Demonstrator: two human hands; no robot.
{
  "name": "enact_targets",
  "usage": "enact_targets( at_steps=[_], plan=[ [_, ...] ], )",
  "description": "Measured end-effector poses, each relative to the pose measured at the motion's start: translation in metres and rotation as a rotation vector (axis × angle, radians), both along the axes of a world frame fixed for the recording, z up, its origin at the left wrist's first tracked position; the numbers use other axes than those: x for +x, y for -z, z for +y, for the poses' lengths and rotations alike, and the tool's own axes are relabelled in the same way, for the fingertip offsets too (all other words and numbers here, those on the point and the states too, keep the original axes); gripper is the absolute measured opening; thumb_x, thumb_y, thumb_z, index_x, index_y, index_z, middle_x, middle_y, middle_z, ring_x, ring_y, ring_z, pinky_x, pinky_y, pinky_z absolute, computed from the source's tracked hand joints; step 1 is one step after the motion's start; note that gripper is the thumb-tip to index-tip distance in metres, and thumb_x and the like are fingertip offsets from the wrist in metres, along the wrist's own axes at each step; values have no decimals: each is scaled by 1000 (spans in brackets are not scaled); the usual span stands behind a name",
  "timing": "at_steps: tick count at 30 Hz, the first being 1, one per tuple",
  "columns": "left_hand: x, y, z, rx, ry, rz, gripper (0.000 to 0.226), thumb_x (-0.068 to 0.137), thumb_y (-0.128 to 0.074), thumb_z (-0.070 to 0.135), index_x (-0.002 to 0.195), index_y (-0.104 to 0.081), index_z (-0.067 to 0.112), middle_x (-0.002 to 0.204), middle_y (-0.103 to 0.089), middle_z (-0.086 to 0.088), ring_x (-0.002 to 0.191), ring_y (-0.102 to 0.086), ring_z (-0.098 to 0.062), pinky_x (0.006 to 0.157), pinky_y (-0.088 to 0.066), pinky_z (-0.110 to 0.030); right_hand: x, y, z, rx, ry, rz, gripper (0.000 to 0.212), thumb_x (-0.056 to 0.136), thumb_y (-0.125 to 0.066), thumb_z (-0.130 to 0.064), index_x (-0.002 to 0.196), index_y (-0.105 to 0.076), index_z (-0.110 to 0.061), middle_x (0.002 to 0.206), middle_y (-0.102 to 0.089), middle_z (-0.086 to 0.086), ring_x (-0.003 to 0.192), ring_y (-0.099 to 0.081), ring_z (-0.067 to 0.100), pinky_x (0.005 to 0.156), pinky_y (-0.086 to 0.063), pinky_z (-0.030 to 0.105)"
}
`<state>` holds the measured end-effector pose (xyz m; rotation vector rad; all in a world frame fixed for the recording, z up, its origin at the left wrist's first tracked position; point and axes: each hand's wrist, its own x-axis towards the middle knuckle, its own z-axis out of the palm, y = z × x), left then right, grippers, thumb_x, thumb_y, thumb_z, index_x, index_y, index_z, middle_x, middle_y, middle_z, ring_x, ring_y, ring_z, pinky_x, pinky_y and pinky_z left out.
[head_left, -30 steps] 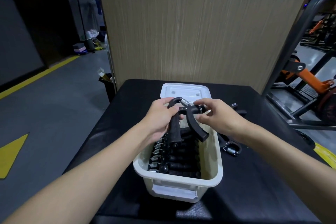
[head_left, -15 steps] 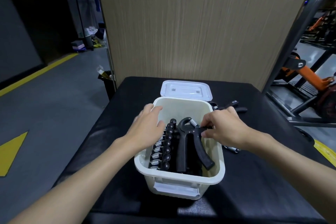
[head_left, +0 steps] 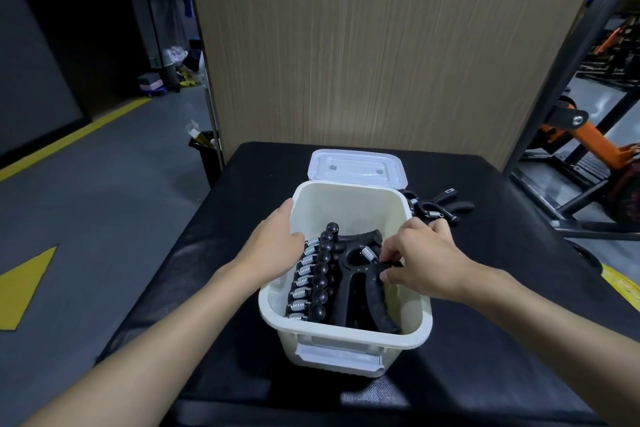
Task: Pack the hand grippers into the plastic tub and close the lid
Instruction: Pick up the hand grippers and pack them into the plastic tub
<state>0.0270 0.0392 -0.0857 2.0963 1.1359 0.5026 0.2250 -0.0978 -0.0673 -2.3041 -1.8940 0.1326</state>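
The right hand (head_left: pixel 422 263), in the middle of the frame, pinches the side arm of the top hand gripper (head_left: pixel 356 284). That gripper lies on the packed row of grippers (head_left: pixel 311 284) inside the plastic tub (head_left: pixel 349 208). The left hand (head_left: pixel 273 246) rests flat, fingers straight, on the tub's left rim. The lid (head_left: pixel 356 168) lies open behind, and loose grippers (head_left: pixel 440 206) lie on the black table (head_left: pixel 485 340) at upper right.

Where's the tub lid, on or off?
Off. The lid lies behind the tub, whose top stands open.
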Motion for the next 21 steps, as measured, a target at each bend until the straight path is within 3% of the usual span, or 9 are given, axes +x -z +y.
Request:
enact_targets(
  at_steps=[4,8,13,15,17,19,21],
  plan=[
    [2,2,-2,-89,-42,-48,56,93,-37,8,143,-32,32,95,-60,13,81,-61,-9,63,-47,-24,-6,-1,6,-36,-29,-92,15,84,-69,-39,94,-64,-29,94,-59,-11,100,-36,10,87,-24,33],
    [2,-1,-7,-127,-39,-94,59,92,-31,0,142,-36,31,99,-58,17,87,-57,-3,66,-43,-17,-10,1,9,-41,-4,-70,17,83,-67,-34,100,-65,-32,92,-62,-14,108,-39,11,86,-23,35],
    [4,-1,-6,-162,-71,-171,59,89,-30,-5,133,-43,33,109,-59,10,94,-57,-9,70,-43,-18,-5,7,1,19,58,-36,31,84,-63,-37,115,-63,-38,126,-51,-16,129,-25,13,95,-19,37],
    [4,-1,-7,-164,-73,-192,61,89,-30,-6,137,-44,30,110,-58,11,92,-57,-6,66,-41,-15,-6,6,-3,77,164,4,46,86,-61,-34,130,-49,-35,138,-39,-9,133,-24,18,101,-23,39],
    [4,-1,-8,-168,-89,-215,63,90,-30,-7,142,-42,28,112,-54,13,89,-55,-3,63,-39,-11,-6,1,-10,32,312,195,56,86,-59,-31,137,-35,-27,135,-37,0,126,-39,25,103,-36,41],
    [4,-2,-9,-177,-107,-227,64,91,-31,-7,144,-41,26,112,-52,13,85,-53,0,61,-37,-10,-7,-5,-19,-58,392,449,46,86,-59,-31,126,-38,-20,118,-52,3,104,-58,25,92,-51,43],
    [5,0,-9,-177,-122,-242,62,90,-31,-9,141,-44,24,103,-58,16,82,-54,2,58,-39,-10,-14,-6,-25,-118,389,495,35,88,-56,-25,118,-41,-16,107,-61,4,94,-63,23,84,-55,40]
  ],
)
